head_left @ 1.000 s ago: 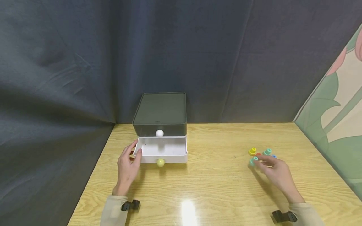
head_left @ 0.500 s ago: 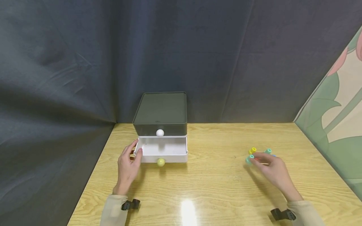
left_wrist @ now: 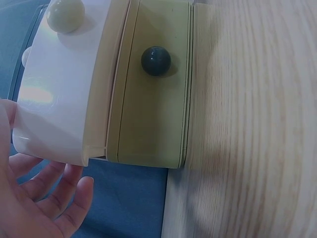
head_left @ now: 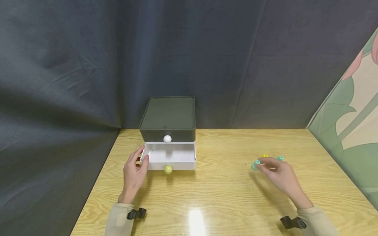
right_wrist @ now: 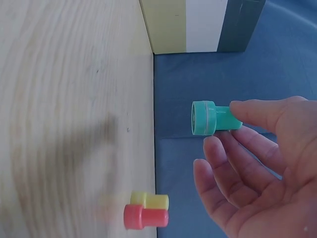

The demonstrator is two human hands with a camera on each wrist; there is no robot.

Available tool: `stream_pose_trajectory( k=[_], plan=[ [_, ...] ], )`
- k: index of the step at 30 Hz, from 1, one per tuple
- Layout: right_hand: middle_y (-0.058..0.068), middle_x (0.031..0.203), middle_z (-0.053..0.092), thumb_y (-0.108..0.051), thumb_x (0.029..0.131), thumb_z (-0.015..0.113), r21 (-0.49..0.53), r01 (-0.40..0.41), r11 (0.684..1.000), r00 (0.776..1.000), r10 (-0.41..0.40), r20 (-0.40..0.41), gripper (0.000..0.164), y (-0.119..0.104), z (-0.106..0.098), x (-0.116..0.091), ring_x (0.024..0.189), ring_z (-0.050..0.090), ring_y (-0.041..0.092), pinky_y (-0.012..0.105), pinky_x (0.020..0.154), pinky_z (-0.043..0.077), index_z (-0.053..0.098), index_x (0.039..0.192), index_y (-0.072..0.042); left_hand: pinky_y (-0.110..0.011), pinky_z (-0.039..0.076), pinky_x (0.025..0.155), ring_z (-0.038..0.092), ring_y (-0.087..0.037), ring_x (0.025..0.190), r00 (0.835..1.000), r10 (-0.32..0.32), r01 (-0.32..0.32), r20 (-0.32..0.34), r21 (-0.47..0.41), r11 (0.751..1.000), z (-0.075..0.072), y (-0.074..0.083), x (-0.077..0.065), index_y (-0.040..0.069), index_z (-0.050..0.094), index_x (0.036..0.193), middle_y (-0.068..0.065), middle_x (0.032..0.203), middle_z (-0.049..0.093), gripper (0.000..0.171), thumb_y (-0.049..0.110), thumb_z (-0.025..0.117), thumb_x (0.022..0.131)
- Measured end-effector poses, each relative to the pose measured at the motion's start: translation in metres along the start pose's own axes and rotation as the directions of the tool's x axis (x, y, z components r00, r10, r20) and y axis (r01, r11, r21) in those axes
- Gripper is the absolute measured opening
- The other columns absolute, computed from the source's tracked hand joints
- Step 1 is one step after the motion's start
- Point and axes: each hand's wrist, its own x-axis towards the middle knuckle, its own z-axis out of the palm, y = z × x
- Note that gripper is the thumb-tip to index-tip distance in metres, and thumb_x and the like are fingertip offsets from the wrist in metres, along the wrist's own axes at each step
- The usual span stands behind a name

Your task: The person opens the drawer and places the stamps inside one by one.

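My left hand [head_left: 134,175] grips the left side wall of a pulled-out white drawer [head_left: 181,166], thumb over its rim and fingers along the outside. This drawer has a yellow-green knob [head_left: 168,169] and shows a bare inside. To the right, my right hand [head_left: 284,177] pinches a teal toy stamp [right_wrist: 203,119] by its narrow handle between thumb and fingers, raised off the table. Behind that hand stand a yellow stamp [right_wrist: 158,200], a red stamp [right_wrist: 141,217] and a second teal stamp [head_left: 280,158], partly hidden in the head view.
The drawer unit [head_left: 171,113] has a dark top drawer with a white knob [head_left: 167,139]. Below the white drawer sits a shut olive drawer [left_wrist: 148,114] with a dark knob [left_wrist: 156,61]. Dark curtain [head_left: 218,65] hangs behind the wooden table [head_left: 221,196].
My right hand has moved left with the teal stamp, away from the other stamps and slightly up. The left hand and the white drawer stay in place.
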Motion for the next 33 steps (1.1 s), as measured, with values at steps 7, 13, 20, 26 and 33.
stream_pose_trajectory(
  k=[7, 13, 20, 26, 33],
  plan=[
    [0.025, 0.128, 0.074, -0.031, 0.104, 0.072, 0.024, 0.025, 0.999, 1.000, -0.025, 0.004, 0.039, -0.011, 0.001, 0.003, 0.107, 0.074, 0.050, 0.071, 0.103, 0.049, 0.073, 0.131, -0.003, -0.005, 0.046, 0.073, 0.063, -0.019, 0.099, 1.000, -0.006, 0.006, 0.005, -0.002, 1.000, 0.000, 0.001, 0.000, 0.011, 0.067, 0.145, -0.015, 0.133, 0.072, 0.043, 0.014, 0.068, 0.102],
    [0.019, 0.116, 0.079, -0.035, 0.104, 0.071, 0.024, 0.032, 0.999, 0.999, -0.033, 0.024, 0.041, -0.021, 0.001, 0.006, 0.103, 0.076, 0.046, 0.063, 0.086, 0.060, 0.073, 0.132, -0.006, -0.005, 0.046, 0.073, 0.063, -0.019, 0.099, 1.000, -0.005, 0.005, 0.006, 0.003, 1.000, 0.000, 0.000, 0.000, 0.010, 0.067, 0.145, -0.016, 0.133, 0.072, 0.043, 0.015, 0.068, 0.103],
    [0.020, 0.127, 0.076, -0.035, 0.104, 0.070, 0.044, 0.047, 0.998, 0.998, -0.049, 0.048, 0.040, -0.030, 0.001, 0.010, 0.101, 0.078, 0.041, 0.046, 0.077, 0.065, 0.073, 0.133, -0.008, -0.006, 0.046, 0.073, 0.063, -0.019, 0.098, 1.000, 0.003, -0.003, 0.006, 0.003, 1.000, 0.000, 0.000, 0.000, 0.010, 0.067, 0.145, -0.016, 0.132, 0.072, 0.043, 0.014, 0.068, 0.102],
    [0.017, 0.117, 0.079, -0.034, 0.104, 0.071, 0.039, 0.068, 0.997, 0.996, -0.070, 0.051, 0.038, -0.037, 0.004, 0.013, 0.097, 0.079, 0.036, 0.036, 0.074, 0.064, 0.074, 0.131, -0.009, -0.006, 0.046, 0.073, 0.064, -0.020, 0.099, 1.000, 0.007, -0.007, 0.008, -0.002, 1.000, 0.000, -0.001, 0.000, 0.010, 0.066, 0.145, -0.016, 0.132, 0.072, 0.043, 0.014, 0.069, 0.102],
    [0.017, 0.122, 0.079, -0.031, 0.103, 0.072, 0.072, 0.098, 0.993, 0.993, -0.102, 0.053, 0.034, -0.048, 0.009, 0.018, 0.095, 0.080, 0.034, 0.034, 0.073, 0.064, 0.076, 0.128, -0.009, -0.005, 0.046, 0.073, 0.064, -0.020, 0.099, 1.000, -0.002, 0.002, 0.006, 0.003, 1.000, 0.000, 0.000, 0.000, 0.010, 0.066, 0.145, -0.016, 0.133, 0.072, 0.043, 0.014, 0.068, 0.102]
  ],
)
